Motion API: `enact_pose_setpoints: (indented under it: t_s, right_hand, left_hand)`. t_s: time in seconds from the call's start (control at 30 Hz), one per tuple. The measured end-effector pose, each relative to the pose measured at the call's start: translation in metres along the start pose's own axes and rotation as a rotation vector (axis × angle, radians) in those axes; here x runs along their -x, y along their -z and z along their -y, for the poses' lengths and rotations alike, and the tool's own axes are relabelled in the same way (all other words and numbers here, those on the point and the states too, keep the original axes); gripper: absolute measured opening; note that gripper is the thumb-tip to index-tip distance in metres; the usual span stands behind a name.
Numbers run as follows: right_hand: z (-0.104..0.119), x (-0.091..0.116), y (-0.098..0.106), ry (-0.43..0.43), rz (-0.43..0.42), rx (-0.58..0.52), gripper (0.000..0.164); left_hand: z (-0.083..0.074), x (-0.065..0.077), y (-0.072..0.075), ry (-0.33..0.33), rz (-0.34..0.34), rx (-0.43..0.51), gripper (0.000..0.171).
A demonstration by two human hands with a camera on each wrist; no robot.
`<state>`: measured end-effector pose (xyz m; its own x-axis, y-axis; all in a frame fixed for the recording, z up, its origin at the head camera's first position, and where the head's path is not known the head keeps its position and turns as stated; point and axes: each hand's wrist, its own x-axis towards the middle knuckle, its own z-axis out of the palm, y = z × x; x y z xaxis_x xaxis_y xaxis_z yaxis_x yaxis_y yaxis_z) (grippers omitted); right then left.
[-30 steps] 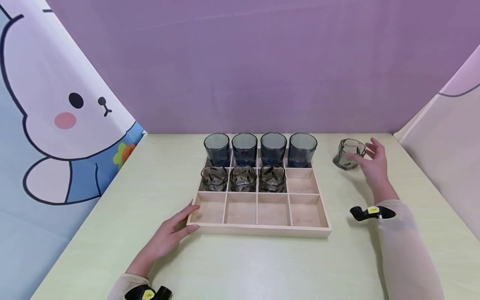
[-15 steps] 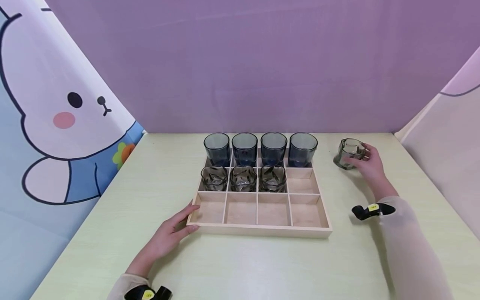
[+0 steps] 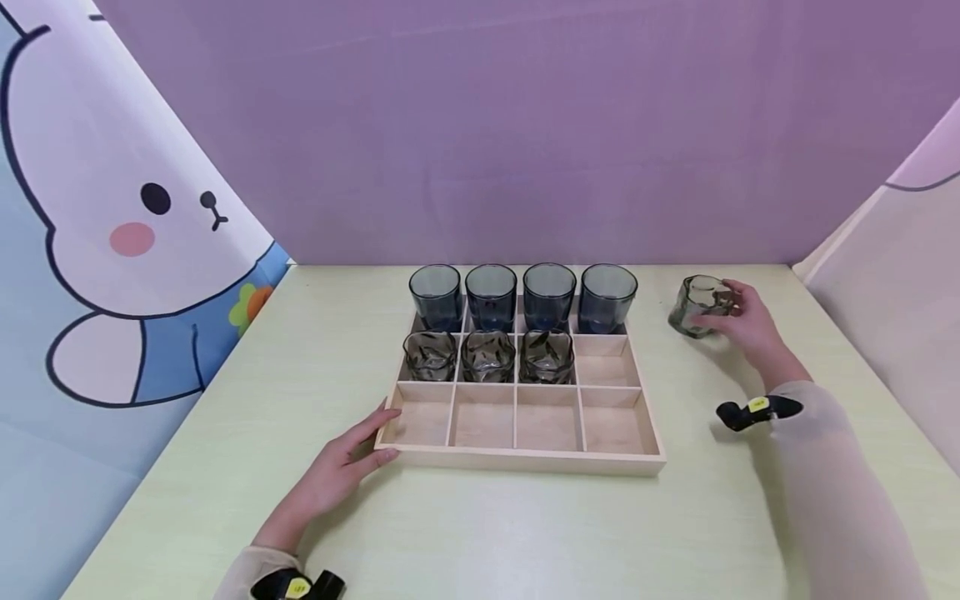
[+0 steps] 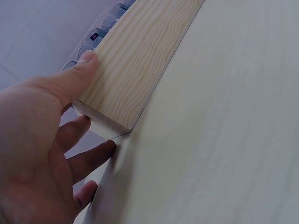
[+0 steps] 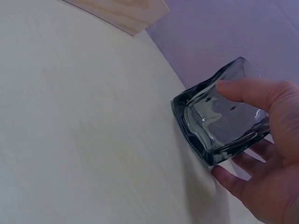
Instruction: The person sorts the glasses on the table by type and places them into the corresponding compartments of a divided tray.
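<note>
On the right of the table, my right hand (image 3: pixel 750 321) holds a grey, wavy-sided glass (image 3: pixel 688 310), thumb on the near side and fingers behind. The right wrist view shows the thumb across the side of this glass (image 5: pixel 226 116). My left hand (image 3: pixel 333 475) grips the front left corner of a divided wooden tray (image 3: pixel 525 460). Its thumb lies against the front wall (image 4: pixel 140 60) in the left wrist view, with fingers round the side. Tall blue-grey glasses (image 3: pixel 549 296) fill the tray's back row. Three short wavy glasses (image 3: pixel 487 358) stand in the left compartments of the middle row.
The middle row's right compartment (image 3: pixel 603 362) and the front row (image 3: pixel 480 417) hold no glasses. A purple backdrop (image 3: pixel 540 133) rises behind the pale table (image 3: pixel 480 533). Printed cloth panels flank it, the left one with a cartoon figure (image 3: pixel 150 242).
My right hand has moved in from beside the wavy glass and taken hold of it. The glass has hardly shifted. My left hand stays at the tray's corner.
</note>
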<state>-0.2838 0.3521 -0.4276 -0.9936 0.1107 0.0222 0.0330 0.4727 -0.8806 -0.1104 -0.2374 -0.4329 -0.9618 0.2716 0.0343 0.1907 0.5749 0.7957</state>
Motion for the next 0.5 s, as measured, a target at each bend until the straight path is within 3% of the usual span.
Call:
enact_pose_setpoints:
  t_s: [0.5]
  right_hand:
    - [-0.0028,0.0041,-0.0004,0.055,0.024,0.022,0.089]
  left_hand:
    - [0.0027,-0.0009,-0.0004,0.002,-0.002,-0.007,0.055]
